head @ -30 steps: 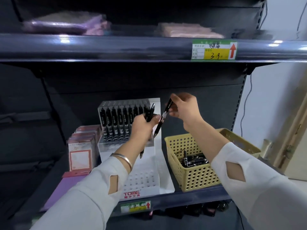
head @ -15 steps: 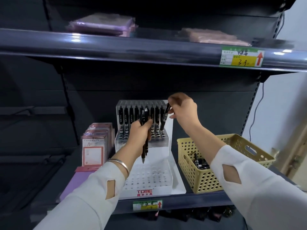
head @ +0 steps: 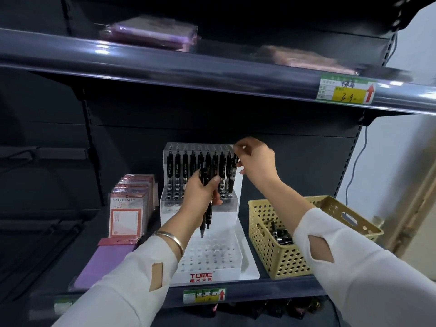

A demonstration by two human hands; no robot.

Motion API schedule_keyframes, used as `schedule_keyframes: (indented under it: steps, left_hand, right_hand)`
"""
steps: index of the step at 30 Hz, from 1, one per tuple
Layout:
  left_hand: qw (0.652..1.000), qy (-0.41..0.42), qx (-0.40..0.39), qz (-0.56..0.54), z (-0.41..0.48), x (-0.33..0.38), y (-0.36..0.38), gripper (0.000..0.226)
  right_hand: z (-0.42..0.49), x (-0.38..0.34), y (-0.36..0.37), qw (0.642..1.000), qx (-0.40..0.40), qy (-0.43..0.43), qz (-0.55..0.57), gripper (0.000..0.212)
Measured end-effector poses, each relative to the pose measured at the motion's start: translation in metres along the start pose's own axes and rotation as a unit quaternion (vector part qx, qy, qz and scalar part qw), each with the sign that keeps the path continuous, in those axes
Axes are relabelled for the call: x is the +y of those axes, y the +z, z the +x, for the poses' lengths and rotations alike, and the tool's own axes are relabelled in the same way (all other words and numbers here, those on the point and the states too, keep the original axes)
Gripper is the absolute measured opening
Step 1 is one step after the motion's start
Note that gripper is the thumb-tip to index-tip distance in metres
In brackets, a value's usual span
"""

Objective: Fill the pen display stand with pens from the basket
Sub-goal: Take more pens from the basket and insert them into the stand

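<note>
A white stepped pen display stand [head: 212, 267] marked TOME sits on the middle shelf. Its back tier holds a row of several black pens [head: 185, 168]; the front tier's holes are bare. My left hand [head: 200, 192] grips a small bunch of black pens [head: 207, 218] upright in front of the stand. My right hand [head: 256, 159] is at the right end of the back row, fingers curled over the top of the last black pen [head: 232, 175], which stands in the stand. A yellow perforated basket [head: 271, 244] to the right holds more black pens [head: 280, 234].
Packs of red-framed cards [head: 128, 208] stand left of the stand, with a purple pad [head: 103, 263] in front. An upper shelf [head: 212, 74] with wrapped packs and a price tag [head: 346, 90] hangs overhead. A wall and cable are at the right.
My right hand carried one pen from mid-air to the right end of the back row and lowered it into the stand. My left hand stayed in front, holding its bunch.
</note>
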State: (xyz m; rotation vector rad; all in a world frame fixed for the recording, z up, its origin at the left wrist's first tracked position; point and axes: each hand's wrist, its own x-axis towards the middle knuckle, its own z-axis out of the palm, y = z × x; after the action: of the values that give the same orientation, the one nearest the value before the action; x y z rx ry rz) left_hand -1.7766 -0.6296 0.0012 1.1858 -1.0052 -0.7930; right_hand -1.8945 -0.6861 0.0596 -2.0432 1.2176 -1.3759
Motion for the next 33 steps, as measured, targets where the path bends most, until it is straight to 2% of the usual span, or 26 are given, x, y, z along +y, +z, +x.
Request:
schedule_keyframes:
  steps: [2,5,8,15,20,22,28,31,33]
  left_hand:
    - [1.000,-0.005,-0.001,-0.011,0.000,0.001,-0.001,0.034]
    - [1.000,0.001,-0.023,-0.018,-0.003,0.002,-0.003,0.006]
    - [0.999,0.002,-0.033,-0.019,-0.004,0.000,-0.005,0.009]
    - [0.999,-0.002,-0.046,-0.026,-0.001,-0.005,-0.003,0.007]
    - [0.998,-0.010,-0.050,-0.027,-0.002,-0.006,-0.003,0.009]
    - [0.998,-0.014,-0.048,-0.024,-0.002,-0.007,-0.003,0.010]
    - [0.998,-0.015,-0.047,-0.026,-0.003,-0.007,-0.002,0.009]
    - [0.998,-0.011,-0.053,-0.030,-0.004,-0.005,-0.003,0.005]
    - [0.998,-0.009,-0.054,-0.031,-0.006,-0.003,-0.003,0.012]
  right_hand:
    - [0.000,0.004,0.005,0.999,-0.028,0.033,-0.002,0.015]
    - [0.003,0.007,0.010,0.997,-0.029,0.067,-0.031,0.020]
    - [0.005,0.005,0.014,0.995,-0.035,0.073,-0.065,0.018]
    - [0.004,0.015,0.019,0.995,-0.020,0.078,-0.051,0.007]
    - [0.006,0.017,0.018,0.993,-0.033,0.095,-0.060,0.027]
    - [0.006,0.016,0.018,0.993,-0.031,0.090,-0.072,0.027]
    - [0.004,0.016,0.014,0.994,-0.038,0.103,-0.007,0.022]
    - [0.002,0.014,0.010,0.994,-0.017,0.109,-0.024,0.033]
    - [-0.001,0.010,0.006,0.995,-0.010,0.100,-0.021,0.035]
